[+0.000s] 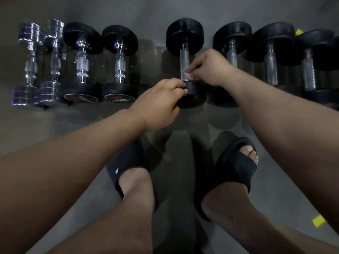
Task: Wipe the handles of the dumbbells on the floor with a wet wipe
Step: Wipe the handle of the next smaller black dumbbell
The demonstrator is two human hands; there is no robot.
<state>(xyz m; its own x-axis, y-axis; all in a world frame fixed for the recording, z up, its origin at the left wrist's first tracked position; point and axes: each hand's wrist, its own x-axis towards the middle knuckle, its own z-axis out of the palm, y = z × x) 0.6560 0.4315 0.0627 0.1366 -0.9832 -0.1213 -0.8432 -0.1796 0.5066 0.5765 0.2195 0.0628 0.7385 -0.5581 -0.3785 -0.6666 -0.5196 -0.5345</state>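
Mid-row, with left hand (161,103) gripping black rubber dumbbell head (194,96), right hand (209,67) pinching white wet wipe (187,72) should rub full knurled steel handle (184,57).

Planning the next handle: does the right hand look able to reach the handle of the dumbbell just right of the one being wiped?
Probably yes: that handle lies bare right beside the right hand, which pinches the wet wipe; nothing lies across it.

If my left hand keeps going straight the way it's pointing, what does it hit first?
The near black head of the dumbbell being wiped: your left hand points up and right, its fingers seemingly already at that head's edge.
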